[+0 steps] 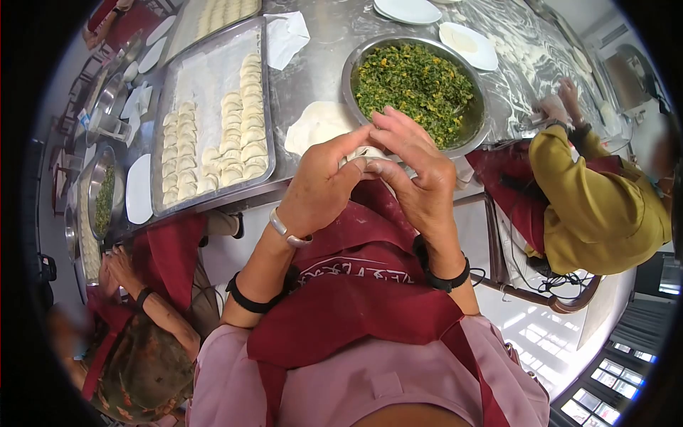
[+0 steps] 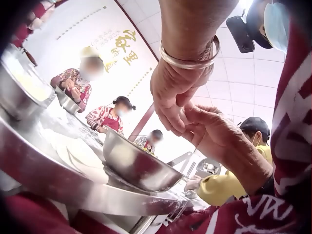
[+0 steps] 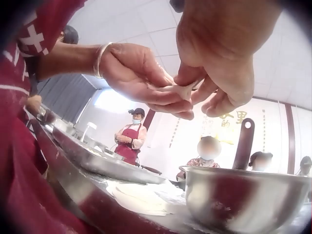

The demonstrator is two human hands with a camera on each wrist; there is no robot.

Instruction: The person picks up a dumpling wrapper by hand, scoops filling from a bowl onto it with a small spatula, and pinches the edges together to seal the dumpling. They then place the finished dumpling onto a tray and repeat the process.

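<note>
Both hands meet over the apron at the table's near edge, around a pale dough dumpling (image 1: pixel 365 152). The left hand (image 1: pixel 318 186), with a silver bangle at its wrist, pinches the dumpling from one side. From the other side the right hand (image 1: pixel 425 167) pinches its edge between thumb and fingers. In the right wrist view the folded dough (image 3: pixel 182 91) shows between the fingertips; fingers hide much of it. Just beyond the hands lie flat dough wrappers (image 1: pixel 313 127). A steel bowl (image 3: pixel 243 200) of chopped green and yellow filling (image 1: pixel 416 89) stands beside them.
Left of the wrappers, a metal tray (image 1: pixel 203 64) bears rows of folded dumplings (image 1: pixel 231 128). A white cloth or paper (image 1: pixel 286 39) lies by it. White plates (image 1: pixel 480 53) stand beyond the bowl. People work on both sides, one in a yellow top (image 1: pixel 597 203) at the right.
</note>
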